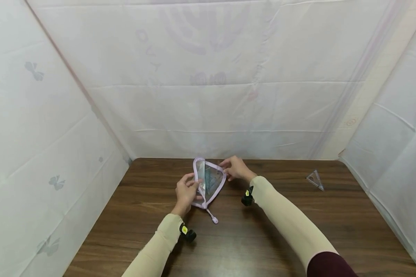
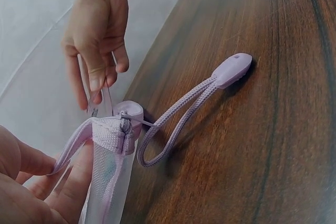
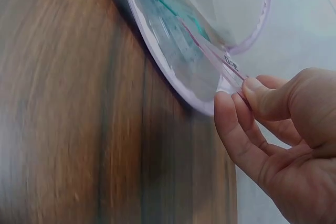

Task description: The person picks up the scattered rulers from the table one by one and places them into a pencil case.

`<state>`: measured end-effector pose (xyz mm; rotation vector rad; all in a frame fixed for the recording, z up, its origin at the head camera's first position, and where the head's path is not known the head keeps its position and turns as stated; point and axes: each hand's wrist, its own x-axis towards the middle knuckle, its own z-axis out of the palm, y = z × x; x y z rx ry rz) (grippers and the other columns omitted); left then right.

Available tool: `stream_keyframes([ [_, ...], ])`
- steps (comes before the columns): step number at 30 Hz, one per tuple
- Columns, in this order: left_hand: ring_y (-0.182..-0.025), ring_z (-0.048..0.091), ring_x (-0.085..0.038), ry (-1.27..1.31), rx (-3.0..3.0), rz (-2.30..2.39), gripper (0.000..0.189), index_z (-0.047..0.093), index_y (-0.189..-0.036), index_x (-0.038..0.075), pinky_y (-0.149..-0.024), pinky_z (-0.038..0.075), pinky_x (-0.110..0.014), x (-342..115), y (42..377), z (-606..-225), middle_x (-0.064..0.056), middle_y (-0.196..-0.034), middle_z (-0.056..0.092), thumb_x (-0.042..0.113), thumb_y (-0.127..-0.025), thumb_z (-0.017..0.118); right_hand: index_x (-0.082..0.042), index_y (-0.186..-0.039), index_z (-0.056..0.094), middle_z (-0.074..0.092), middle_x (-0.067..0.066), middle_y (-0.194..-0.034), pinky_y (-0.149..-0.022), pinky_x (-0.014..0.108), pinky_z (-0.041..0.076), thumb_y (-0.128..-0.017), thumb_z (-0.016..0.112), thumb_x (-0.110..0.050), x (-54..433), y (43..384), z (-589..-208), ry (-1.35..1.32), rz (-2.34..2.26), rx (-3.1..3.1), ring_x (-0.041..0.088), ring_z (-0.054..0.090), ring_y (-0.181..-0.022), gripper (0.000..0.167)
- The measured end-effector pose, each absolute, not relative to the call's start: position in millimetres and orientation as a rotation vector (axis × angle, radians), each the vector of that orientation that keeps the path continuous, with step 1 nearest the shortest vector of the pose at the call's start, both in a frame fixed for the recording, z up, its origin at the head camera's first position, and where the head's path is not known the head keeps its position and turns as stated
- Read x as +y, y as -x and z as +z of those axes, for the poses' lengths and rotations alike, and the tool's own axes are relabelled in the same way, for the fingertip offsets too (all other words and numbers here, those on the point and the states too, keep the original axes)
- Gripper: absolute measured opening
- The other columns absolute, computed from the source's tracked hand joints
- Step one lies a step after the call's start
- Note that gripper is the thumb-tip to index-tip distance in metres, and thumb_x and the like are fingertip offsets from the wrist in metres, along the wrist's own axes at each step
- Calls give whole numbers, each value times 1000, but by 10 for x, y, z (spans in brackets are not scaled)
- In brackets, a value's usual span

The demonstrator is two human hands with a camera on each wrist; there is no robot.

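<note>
Between my two hands is a mesh zip pouch [image 1: 215, 180] with lilac trim, its mouth spread apart. My left hand [image 1: 186, 194] pinches the lilac zip edge on the pouch's left side. From the zip hangs a looped cord pull [image 2: 233, 72] with a lilac tip. At the pouch's right side, my right hand [image 1: 238, 169] pinches a clear flat plastic piece [image 3: 223, 65] with dark printed marks and a pinkish edge. That piece reaches into the pouch mouth; its full shape is hidden. Greenish clear items [image 3: 170, 38] show inside the pouch.
A small clear triangular set square [image 1: 316, 180] lies on the right of the brown wooden table [image 1: 280, 238]. Pale hanging sheets [image 1: 208, 107] enclose the table at the back and both sides. Each wrist wears a small black camera.
</note>
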<state>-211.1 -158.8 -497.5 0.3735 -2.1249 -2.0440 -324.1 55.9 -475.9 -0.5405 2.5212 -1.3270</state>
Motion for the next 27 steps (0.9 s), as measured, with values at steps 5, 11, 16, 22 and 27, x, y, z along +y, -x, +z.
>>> stream_keyframes([
  [5, -77, 73, -23, -369, -2112, -2059, 33, 64, -128, 6, -51, 65, -44, -1591, 2108, -4981, -18, -107, 76, -4, -96, 65, 0, -122, 73, 71, 12, -105, -55, 31, 65, -93, 69, 8, 442, 3226, -4801, 565, -1315, 2538, 25, 70, -73, 30],
  [11, -76, 73, -24, -363, -2106, -2067, 34, 63, -129, 4, -50, 65, -43, -1593, 2118, -4989, -19, -107, 76, -4, -96, 65, -1, -120, 74, 72, 11, -102, -55, 29, 64, -92, 70, 8, 335, 3211, -4831, 567, -1315, 2538, 24, 69, -72, 29],
  [16, -76, 73, -24, -368, -2108, -2066, 33, 63, -128, 4, -49, 64, -42, -1599, 2117, -4988, -20, -107, 76, -4, -96, 66, 0, -120, 73, 73, 11, -100, -54, 30, 64, -92, 70, 9, 245, 3181, -4849, 539, -1337, 2510, 21, 69, -72, 30],
  [22, -76, 73, -24, -376, -2106, -2067, 32, 64, -127, 5, -50, 64, -42, -1599, 2108, -4980, -19, -107, 76, -4, -96, 66, 1, -119, 73, 72, 12, -99, -54, 30, 65, -91, 69, 11, 159, 3152, -4852, 535, -1361, 2498, 19, 68, -72, 29],
  [27, -77, 73, -25, -382, -2111, -2061, 32, 63, -128, 4, -50, 65, -41, -1598, 2118, -4981, -19, -108, 76, -3, -96, 66, 1, -118, 74, 73, 11, -98, -53, 30, 64, -92, 70, 10, 116, 3157, -4875, 549, -1340, 2504, 20, 68, -71, 28],
])
